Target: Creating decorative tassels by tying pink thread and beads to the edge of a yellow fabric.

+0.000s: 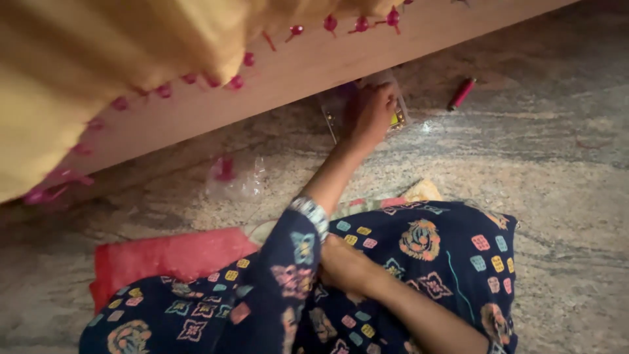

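The left hand (375, 113) closes its fingers on the clear plastic box (364, 105) at the wooden bed frame (275, 78); lifting remains. The right hand (344, 265) rests on the lap, its grip hidden.

Hidden and cut-off parts, floor by the bed

Left hand (375, 113) covers most of the clear plastic packet (341, 113), contents unreadable; right hand (342, 265) fingers tucked behind dark patterned sleeve (288, 262); yellow tasselled cloth (98, 59) cut by top and left edges; crumpled clear bag (237, 178) blurred.

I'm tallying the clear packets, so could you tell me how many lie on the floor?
2: one clear packet under the left hand by the wooden frame, another clear packet with pink contents further left. Others may be hidden.
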